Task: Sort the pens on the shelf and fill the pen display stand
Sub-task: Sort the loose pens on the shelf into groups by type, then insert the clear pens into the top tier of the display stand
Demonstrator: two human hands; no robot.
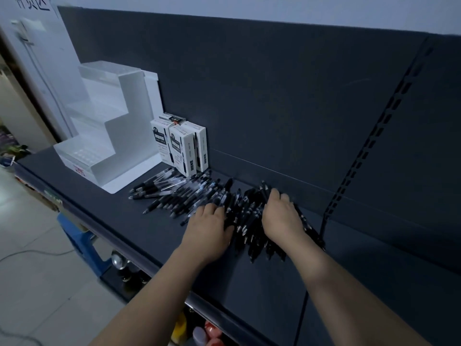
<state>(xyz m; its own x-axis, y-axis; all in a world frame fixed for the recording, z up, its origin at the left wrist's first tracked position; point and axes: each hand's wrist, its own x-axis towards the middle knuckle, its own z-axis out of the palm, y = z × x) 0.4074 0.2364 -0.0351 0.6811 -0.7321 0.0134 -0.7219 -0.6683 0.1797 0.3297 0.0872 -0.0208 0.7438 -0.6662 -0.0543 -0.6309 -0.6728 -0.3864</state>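
Observation:
A heap of black pens (247,221) lies on the dark shelf (139,228), with a second spread of clear-barrelled pens (169,189) to its left. My left hand (208,227) rests palm down on the left edge of the black heap, fingers on the pens. My right hand (283,216) lies on the heap's right side, its fingers curved over the pens. The white stepped pen display stand (104,136) stands at the far left of the shelf, its tiers holding no pens that I can see.
Three white pen boxes (179,146) stand upright between the stand and the pens, against the dark back panel (274,96). A slotted upright (369,143) runs down the panel at the right. Below the shelf edge sit a blue stool (82,240) and some bottles (199,333).

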